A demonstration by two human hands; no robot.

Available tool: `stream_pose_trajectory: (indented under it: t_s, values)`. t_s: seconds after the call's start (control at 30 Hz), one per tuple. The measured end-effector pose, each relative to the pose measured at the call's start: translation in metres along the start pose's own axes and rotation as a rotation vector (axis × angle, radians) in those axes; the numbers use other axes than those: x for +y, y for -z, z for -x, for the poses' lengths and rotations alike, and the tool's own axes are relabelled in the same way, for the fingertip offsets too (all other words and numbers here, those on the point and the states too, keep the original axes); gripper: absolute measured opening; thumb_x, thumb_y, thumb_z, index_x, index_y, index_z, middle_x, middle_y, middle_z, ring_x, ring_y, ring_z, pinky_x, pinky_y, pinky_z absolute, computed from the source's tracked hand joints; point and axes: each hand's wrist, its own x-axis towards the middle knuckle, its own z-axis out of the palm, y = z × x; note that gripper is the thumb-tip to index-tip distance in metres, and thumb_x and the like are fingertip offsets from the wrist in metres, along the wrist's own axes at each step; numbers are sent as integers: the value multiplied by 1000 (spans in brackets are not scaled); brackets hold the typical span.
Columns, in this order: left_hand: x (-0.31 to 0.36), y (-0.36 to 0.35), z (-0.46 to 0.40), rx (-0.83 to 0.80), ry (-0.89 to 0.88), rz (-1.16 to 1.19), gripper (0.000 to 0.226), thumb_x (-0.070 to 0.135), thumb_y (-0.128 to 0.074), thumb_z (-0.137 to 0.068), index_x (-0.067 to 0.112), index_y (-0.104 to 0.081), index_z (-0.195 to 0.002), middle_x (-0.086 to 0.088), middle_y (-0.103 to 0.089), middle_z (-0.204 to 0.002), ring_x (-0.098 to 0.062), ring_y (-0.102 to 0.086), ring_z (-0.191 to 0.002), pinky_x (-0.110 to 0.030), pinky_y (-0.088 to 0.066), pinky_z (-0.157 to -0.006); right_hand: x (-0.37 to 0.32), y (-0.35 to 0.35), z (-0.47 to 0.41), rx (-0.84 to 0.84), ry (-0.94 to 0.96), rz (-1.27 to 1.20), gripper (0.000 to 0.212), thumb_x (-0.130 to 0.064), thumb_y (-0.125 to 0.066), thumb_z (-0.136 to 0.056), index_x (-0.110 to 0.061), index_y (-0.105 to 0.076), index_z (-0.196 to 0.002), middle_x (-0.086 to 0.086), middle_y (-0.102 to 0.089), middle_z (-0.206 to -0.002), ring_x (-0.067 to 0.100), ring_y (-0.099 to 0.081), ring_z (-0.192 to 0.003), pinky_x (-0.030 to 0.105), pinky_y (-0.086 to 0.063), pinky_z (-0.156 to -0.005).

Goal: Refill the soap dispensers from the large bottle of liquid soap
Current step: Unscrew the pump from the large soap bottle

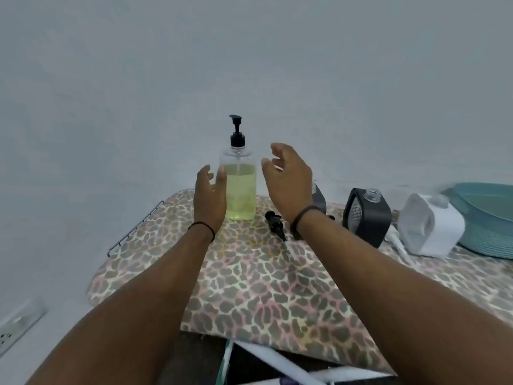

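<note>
Far left: wall socket [16,326], low on the wall. Left hand [208,198], fingers straight and relaxed, holding nothing, fingertips at the left flank of the large soap bottle [240,187]; contact too close to call. Bottle upright at the far left end of the leopard-print board [249,287], long axis vertical, black pump [236,133] screwed on, yellow-green soap filling roughly the lower two thirds. Right hand [288,179], fingers loosely spread and empty, near the bottle's right shoulder but apart from it. Bottle thus between the two hands, the left one nearer. Loose pump head [274,221] lying on the board just beside the right wrist. Further right: black dispenser [366,218] with open neck, then white dispenser [430,226], then teal basin [488,218]. Likely step: grasping the bottle from both sides.
</note>
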Motion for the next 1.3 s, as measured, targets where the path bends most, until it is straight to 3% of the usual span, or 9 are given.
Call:
stream_pose_trajectory:
  t_s: [0.1, 0.2, 0.3, 0.53, 0.67, 0.83, 0.93, 1.1, 1.3]
  values:
    - [1, -6, -12, -82, 4, 160, 67, 77, -31, -89, 30, -60, -128, -3, -62, -128, -26, -59, -121, -51, -48, -104, 6, -19, -29, -105, -64, 59, 55, -20, -60, -93, -14, -43, -145, 4, -49, -147, 19, -51, -129, 30, -43, -104]
    - [-5, -13, -28, -133, 35, 261, 31, 69, -31, -97, 62, -60, -103, 16, -66, -120, -10, -63, -116, -43, -51, -103, 17, -37, -47, -236, -126, 131, 56, -16, -60, -92, -11, -41, -144, 8, -52, -141, 18, -54, -114, 9, -39, -81]
    - [-13, -13, -38, -174, -1, 280, 25, 46, -35, -109, 56, -58, -114, 12, -67, -126, -11, -64, -117, -37, -52, -99, 29, -47, -52, -273, -133, 180, 42, -17, -66, -90, -12, -49, -129, 4, -58, -115, 12, -50, -93, 7, -38, -58]
    - [-24, -7, -43, -288, -27, 292, 25, 35, -40, -110, 47, -57, -124, 8, -69, -122, -4, -69, -105, -18, -55, -78, 38, -52, -51, -263, -158, 134, 52, -19, -77, -85, -12, -50, -129, 7, -62, -124, 23, -60, -110, 39, -52, -93]
    - [-23, -4, -43, -283, -11, 273, 29, 28, -42, -110, 47, -54, -128, 10, -70, -122, -3, -69, -101, -21, -55, -77, 41, -49, -47, -239, -176, 112, 58, -17, -81, -81, -11, -50, -130, 8, -62, -126, 22, -60, -114, 41, -50, -99]
    - [-3, 18, -24, -269, -46, 235, 36, 30, -40, -110, 31, -54, -144, -8, -67, -132, -28, -63, -109, -56, -48, -102, 19, -37, -30, -236, -150, 62, 62, -21, -85, -76, -11, -52, -128, 5, -64, -122, 18, -61, -109, 29, -51, -89]
    - [3, 26, -17, -296, -78, 178, 35, 34, -40, -110, 36, -54, -142, -3, -68, -128, -30, -64, -115, -51, -52, -100, 15, -30, -24, -234, -142, 70, 59, -25, -88, -72, -13, -54, -120, 3, -65, -116, 17, -63, -105, 30, -53, -85]
    - [38, 46, 25, -357, -126, 146, 28, 41, -44, -107, 49, -53, -132, 15, -73, -112, -5, -70, -102, -22, -57, -76, -12, 11, 3, -236, -156, 27, 64, -26, -92, -66, -11, -57, -118, 5, -68, -112, 20, -67, -102, 43, -58, -87]
    - [81, 42, 87, -423, -165, 172, 42, 42, -46, -106, 34, -50, -148, 6, -71, -123, -13, -70, -110, -34, -60, -88, -43, 82, 44, -218, -154, 55, 65, -26, -93, -64, -10, -60, -117, 8, -71, -106, 22, -70, -96, 42, -60, -82]
